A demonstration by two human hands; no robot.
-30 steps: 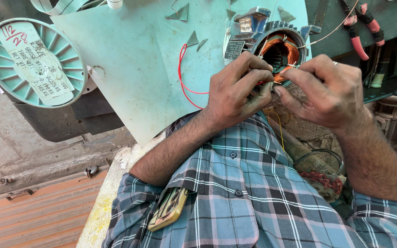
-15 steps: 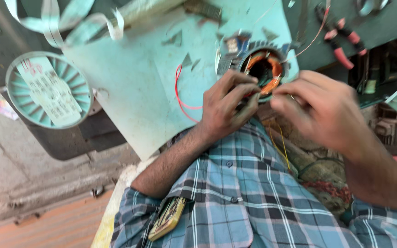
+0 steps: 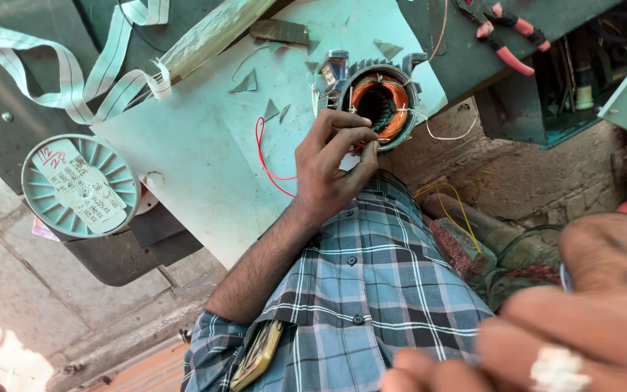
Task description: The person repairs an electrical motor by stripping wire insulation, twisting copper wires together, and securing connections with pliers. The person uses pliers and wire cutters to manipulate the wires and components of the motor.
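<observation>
Upper centre of the frame, the left hand (image 3: 332, 163) pinches its fingers closed on the copper-wound grey metal motor stator (image 3: 379, 101) at the pale green desk (image 3: 183, 160) edge, seemingly dressing its windings. The right hand (image 3: 567, 319), blurred at lower right, holds nothing discernible; its grip I cannot tell. Any next tuck probably needs it back steadying the stator.

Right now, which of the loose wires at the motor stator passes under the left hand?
The red wire: it loops over the pale sheet and runs under the left hand. The white wire trails off the stator on the other side.

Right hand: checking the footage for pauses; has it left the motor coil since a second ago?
Yes. The right hand has pulled away from the motor coil, toward the camera.
</observation>
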